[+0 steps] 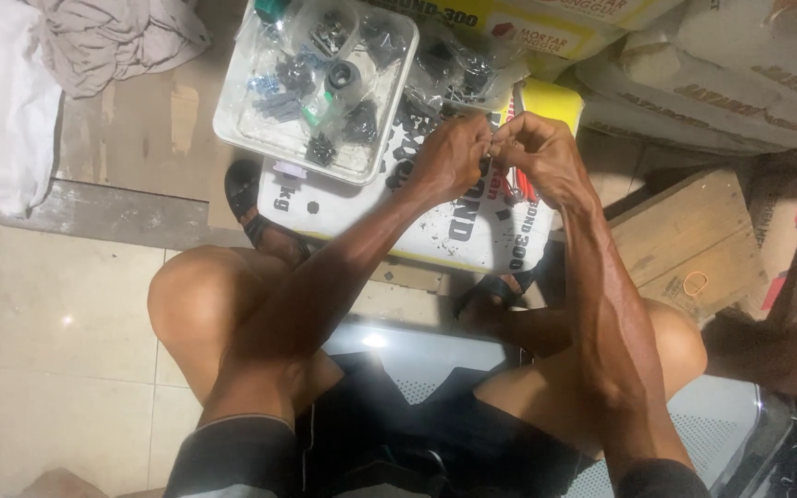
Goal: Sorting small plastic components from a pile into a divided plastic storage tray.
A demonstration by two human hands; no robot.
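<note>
Head view looks down on a seated person whose left hand [451, 155] and right hand [539, 152] meet above a white sack [343, 207] lying flat in front of the knees. Both sets of fingers [478, 148] are pinched together on a small dark part [492, 161] held between the two hands; it is mostly hidden by the knuckles, so I cannot tell its shape, though it looks like one of the small black fittings nearby. A bundle of thin red pieces [520, 184] shows just below the right hand, near it or perhaps held in it.

Just beyond the left hand stands a clear plastic tray [232, 120] filled with bagged black and bluish hardware, and loose plastic bags [458, 60] of similar parts lie beside it. Small black bits are scattered on the sack under the hands. Grey sacks [721, 83] are stacked at the far right, a wooden block [684, 240] sits beside the right forearm, and crumpled cloth [113, 37] lies at the far left on the tiled floor [57, 314].

To do this fine fitting well, I would judge it best to keep both hands low over the sack, so that a dropped piece lands on it, and to hold the part by the fingertips with the wrists steady, turning one hand only.
</note>
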